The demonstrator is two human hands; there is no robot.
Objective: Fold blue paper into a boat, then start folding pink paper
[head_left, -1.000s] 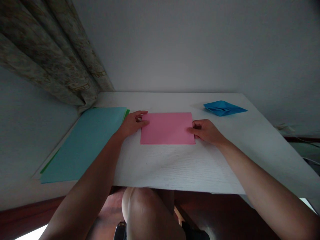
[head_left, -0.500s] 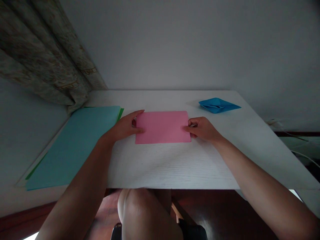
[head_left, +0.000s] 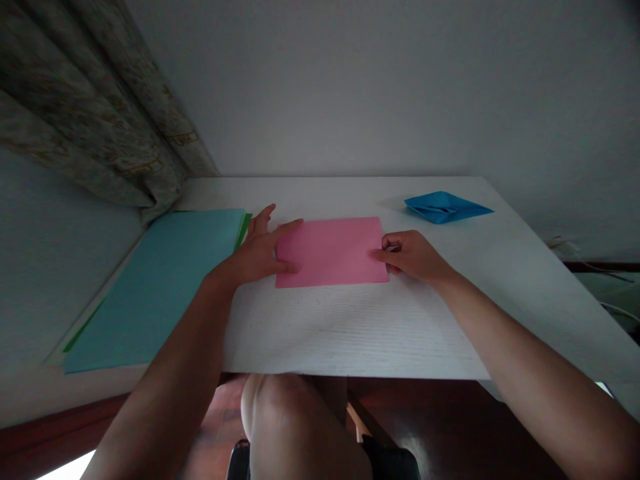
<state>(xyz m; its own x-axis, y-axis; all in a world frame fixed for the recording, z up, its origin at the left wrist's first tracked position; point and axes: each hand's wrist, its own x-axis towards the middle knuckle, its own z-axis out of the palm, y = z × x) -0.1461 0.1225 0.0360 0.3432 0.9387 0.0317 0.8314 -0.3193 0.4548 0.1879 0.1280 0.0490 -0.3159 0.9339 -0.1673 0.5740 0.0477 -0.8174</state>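
Pink paper [head_left: 333, 252] between wide-splayed left hand [head_left: 255, 252] and right hand [head_left: 413, 255], seemingly in a pinch at its edge.

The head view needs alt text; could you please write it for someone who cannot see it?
A person's right hand pinches one end of a pink paper at a white table, while the spread left hand touches the other. Light-blue paper over green paper lies left; a folded blue paper sits back right.

The white wood-grained tabletop [head_left: 350, 333] gives passage nearside of the rectangular pink paper [head_left: 333, 250]; pointed blue folded paper [head_left: 453, 208] obstructs back right.
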